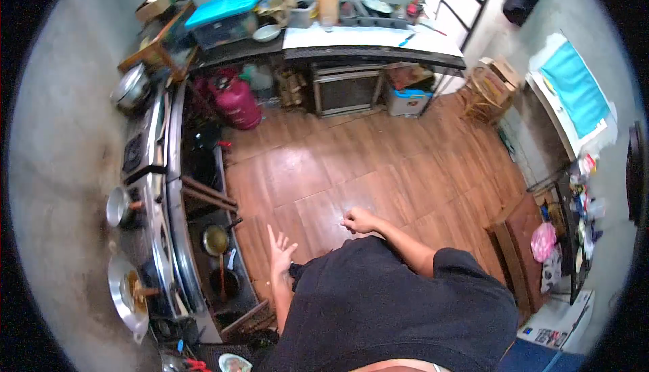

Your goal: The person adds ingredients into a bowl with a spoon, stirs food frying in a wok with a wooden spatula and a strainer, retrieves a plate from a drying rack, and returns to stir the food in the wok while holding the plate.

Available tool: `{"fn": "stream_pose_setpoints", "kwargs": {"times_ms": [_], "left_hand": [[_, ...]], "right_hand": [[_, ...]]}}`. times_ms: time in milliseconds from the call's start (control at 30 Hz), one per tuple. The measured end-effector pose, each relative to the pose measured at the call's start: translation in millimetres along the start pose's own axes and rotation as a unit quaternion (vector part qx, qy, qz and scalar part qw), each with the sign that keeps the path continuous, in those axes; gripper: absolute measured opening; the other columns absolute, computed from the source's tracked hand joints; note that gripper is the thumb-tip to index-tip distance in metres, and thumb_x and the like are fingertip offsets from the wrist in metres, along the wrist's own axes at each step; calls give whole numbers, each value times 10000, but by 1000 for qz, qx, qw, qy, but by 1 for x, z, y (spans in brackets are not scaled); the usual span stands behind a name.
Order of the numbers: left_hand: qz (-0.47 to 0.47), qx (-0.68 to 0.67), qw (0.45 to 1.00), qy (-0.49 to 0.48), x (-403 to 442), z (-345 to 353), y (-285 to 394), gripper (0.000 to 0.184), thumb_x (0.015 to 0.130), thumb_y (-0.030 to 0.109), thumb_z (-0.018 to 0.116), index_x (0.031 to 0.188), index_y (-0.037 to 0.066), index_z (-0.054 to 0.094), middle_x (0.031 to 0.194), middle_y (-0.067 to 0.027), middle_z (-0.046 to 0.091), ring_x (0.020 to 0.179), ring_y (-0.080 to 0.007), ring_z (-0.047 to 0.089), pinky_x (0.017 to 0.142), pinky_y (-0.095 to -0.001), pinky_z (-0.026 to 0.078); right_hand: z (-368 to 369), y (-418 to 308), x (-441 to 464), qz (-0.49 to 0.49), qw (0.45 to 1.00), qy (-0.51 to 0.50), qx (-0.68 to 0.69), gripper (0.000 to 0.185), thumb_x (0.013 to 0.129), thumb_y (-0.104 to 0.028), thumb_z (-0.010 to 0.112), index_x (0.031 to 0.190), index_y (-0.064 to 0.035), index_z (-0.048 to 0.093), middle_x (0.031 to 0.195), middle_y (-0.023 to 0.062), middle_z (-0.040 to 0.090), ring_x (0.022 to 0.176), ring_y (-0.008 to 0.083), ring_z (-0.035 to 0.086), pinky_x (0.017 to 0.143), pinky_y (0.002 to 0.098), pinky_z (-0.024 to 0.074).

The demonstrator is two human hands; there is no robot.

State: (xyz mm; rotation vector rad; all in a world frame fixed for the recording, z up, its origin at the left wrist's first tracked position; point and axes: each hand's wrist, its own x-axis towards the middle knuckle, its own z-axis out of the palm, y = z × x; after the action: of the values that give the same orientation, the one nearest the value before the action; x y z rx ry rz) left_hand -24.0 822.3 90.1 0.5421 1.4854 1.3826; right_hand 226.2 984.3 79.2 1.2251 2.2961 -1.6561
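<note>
The right hand (359,221) is hanging curled around nothing visible, the left hand (280,254) splayed empty; at the latter's nine o'clock, a round brownish metal pan (215,242) is jutting its black handle (235,222) outward, presumably for reach.

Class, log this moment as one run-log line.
left hand: fingers spread, nothing held | right hand: fingers curled, contents unclear | dark-handled pan: left of left hand | pink gas cylinder: standing on floor
</note>
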Motion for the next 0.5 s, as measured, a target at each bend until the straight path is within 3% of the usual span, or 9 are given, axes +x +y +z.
{"fn": "stream_pose_setpoints", "kwargs": {"times_ms": [33,100,133,167,267,300,400,433,500], "left_hand": [[-21,66,995,-66,14,19,1,1014,780,-48,628,1493,199,-49,1531,-230,0,1405,-375,117,1084,-428,272],[1,96,987,-129,33,64,7,981,790,-23,636,1496,211,-4,1524,-243,38,1393,-376,165,1058,-424,318],[24,123,977,-173,43,85,12,948,801,1,643,1499,222,42,1517,-255,77,1381,-376,213,1033,-420,364],[-21,83,975,-204,49,105,22,872,823,65,663,1491,112,104,1517,-237,122,1391,-349,196,1102,-414,241],[-43,160,944,-285,65,160,47,735,846,111,659,1453,57,249,1476,-246,254,1366,-322,278,1086,-395,278],[-17,182,940,-287,63,182,58,630,861,121,641,1409,31,344,1406,-247,382,1323,-306,364,1065,-382,319],[19,201,916,-347,82,235,56,591,868,143,634,1383,10,378,1370,-244,430,1297,-275,404,1052,-364,337],[89,212,910,-345,81,258,53,541,848,133,635,1337,8,440,1327,-225,489,1277,-287,437,1043,-375,353],[303,312,827,-356,71,301,79,512,819,124,640,1295,15,486,1303,-209,514,1266,-338,444,1042,-403,357]], "right_hand": [[-5,35,-3,14,997,45,65,219,848,-173,561,949,2,644,674,104,650,627,178,627,614,368,491],[-22,41,-47,-14,946,166,278,470,799,-61,599,1252,-21,481,652,94,628,620,170,617,606,336,489],[-25,80,-44,25,955,148,257,686,813,26,591,1414,-79,279,795,58,596,691,158,613,624,308,499],[-30,91,-53,27,951,159,263,686,813,26,591,1414,-79,279,795,58,596,691,158,613,624,308,499],[-43,100,-84,135,873,276,378,489,869,-78,585,1324,-59,406,1004,85,600,837,147,620,670,275,518],[-47,98,-94,141,865,288,386,489,869,-78,585,1324,-59,406,1004,85,600,837,147,620,670,275,518],[-58,90,-108,107,784,299,534,370,959,-241,488,1285,-72,446,1112,123,602,902,213,640,745,337,545],[-62,87,-107,86,758,279,584,365,962,-258,476,1280,-81,450,1129,115,600,906,209,634,754,357,543],[-73,74,-98,37,676,207,706,396,965,-345,455,1284,-110,457,1179,95,585,978,212,606,830,388,519]]}}
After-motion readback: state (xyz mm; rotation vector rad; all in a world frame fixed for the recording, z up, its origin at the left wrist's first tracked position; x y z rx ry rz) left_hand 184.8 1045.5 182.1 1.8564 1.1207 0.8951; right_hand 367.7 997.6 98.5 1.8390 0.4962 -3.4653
